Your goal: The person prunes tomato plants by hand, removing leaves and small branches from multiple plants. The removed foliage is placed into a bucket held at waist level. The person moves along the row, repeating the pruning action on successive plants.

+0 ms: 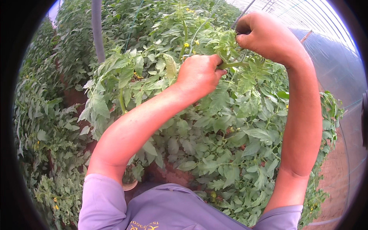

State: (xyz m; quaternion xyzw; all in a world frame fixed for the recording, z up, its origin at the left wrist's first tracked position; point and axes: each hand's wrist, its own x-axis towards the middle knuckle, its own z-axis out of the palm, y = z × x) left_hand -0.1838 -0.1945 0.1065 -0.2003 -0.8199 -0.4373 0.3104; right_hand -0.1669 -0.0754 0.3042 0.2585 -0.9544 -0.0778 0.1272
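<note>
My left hand is closed around a green tomato plant stem, thumb and fingers pinching it from the left. To the upper right, my right hand is raised with curled fingers beside the plant's leafy top; whether it grips anything is hidden by the hand itself. A pale twine runs down through the leaves just left of the shoot. Small yellow flowers show near my left hand.
Dense tomato plants surround my arms. A grey pole stands at the upper left, and a green string hangs beside it. Plastic greenhouse sheeting closes the right side, above bare reddish soil. A round rim shows near my left sleeve.
</note>
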